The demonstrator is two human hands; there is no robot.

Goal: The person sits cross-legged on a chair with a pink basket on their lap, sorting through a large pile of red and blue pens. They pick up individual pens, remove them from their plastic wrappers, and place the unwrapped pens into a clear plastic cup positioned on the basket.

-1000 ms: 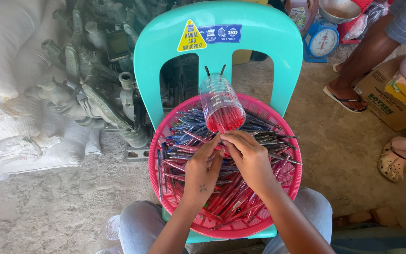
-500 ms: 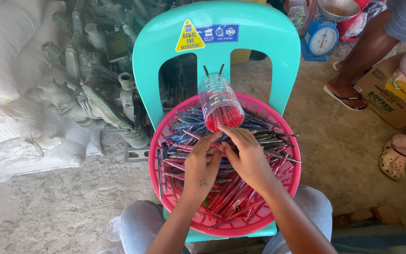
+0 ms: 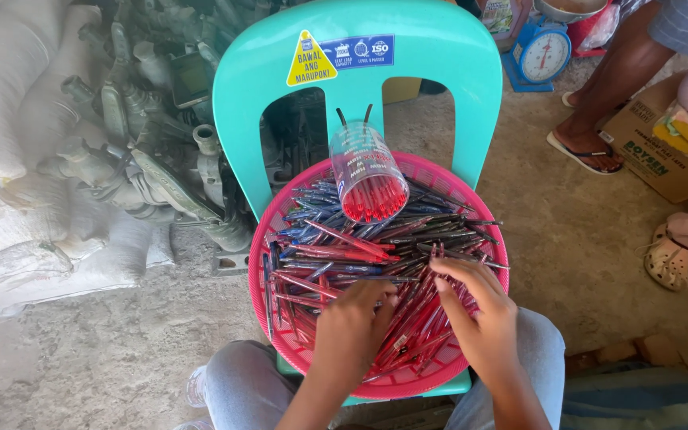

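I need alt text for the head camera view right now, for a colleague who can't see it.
Both hands, left hand and right hand, dig into a heap of red and blue pens in a round pink basket on a teal plastic chair. A clear jar full of red pens lies tilted at the basket's far rim.

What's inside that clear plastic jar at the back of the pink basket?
The clear jar holds a tight bundle of red-tipped pens, tips facing out, plus two dark pens sticking out behind. Its far end is hidden. It lies on the pink basket of loose pens.
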